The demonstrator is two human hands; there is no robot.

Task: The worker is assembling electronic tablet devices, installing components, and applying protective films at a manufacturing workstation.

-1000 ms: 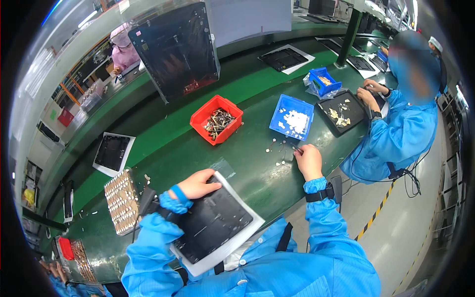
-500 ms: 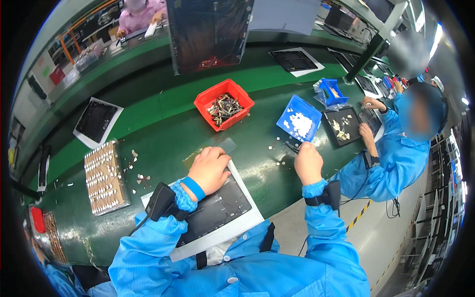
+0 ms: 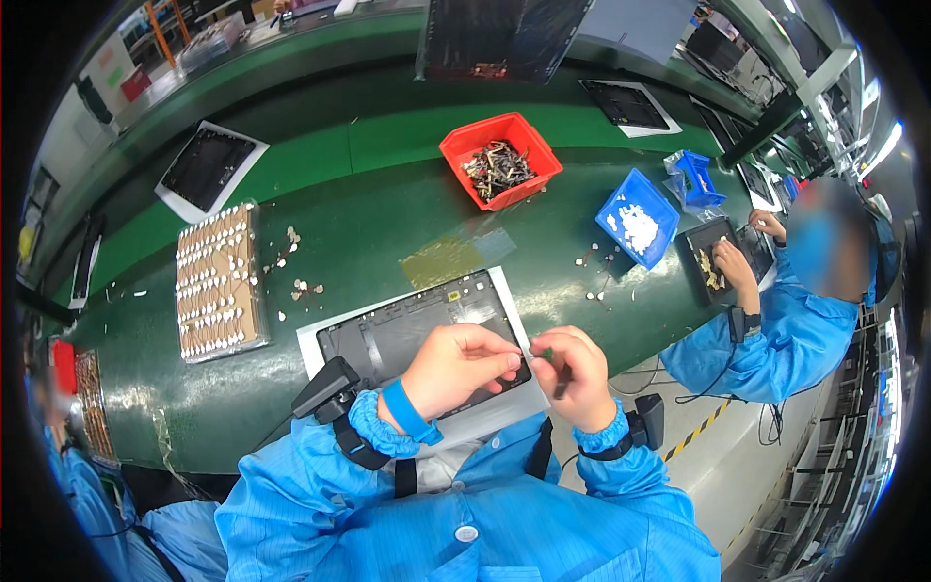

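A black flat device housing (image 3: 388,335) with a small yellow label lies on a white sheet (image 3: 501,281) in front of me. Over its right edge my two hands meet. My left hand (image 3: 454,371) has thumb and forefinger pinched at a small whitish piece (image 3: 527,355). Close beside it, my right hand (image 3: 580,376) is closed around dark tweezers (image 3: 561,380), their tips near that piece. Which hand bears the piece is too small to tell. A blue band and a black strapped device circle my left wrist; another black device is on my right.
A red bin (image 3: 456,145) of small dark parts stands behind the housing. A blue bin (image 3: 609,221) of white pieces is to the right. On the left sits a tray (image 3: 215,281) of wired white discs, with loose ones (image 3: 281,260) nearby. A co-worker (image 3: 776,339) works at the right.
My right hand has come from beside the blue bin to the housing's right edge. My left hand has lifted off the housing and now pinches beside it. The view has shifted.
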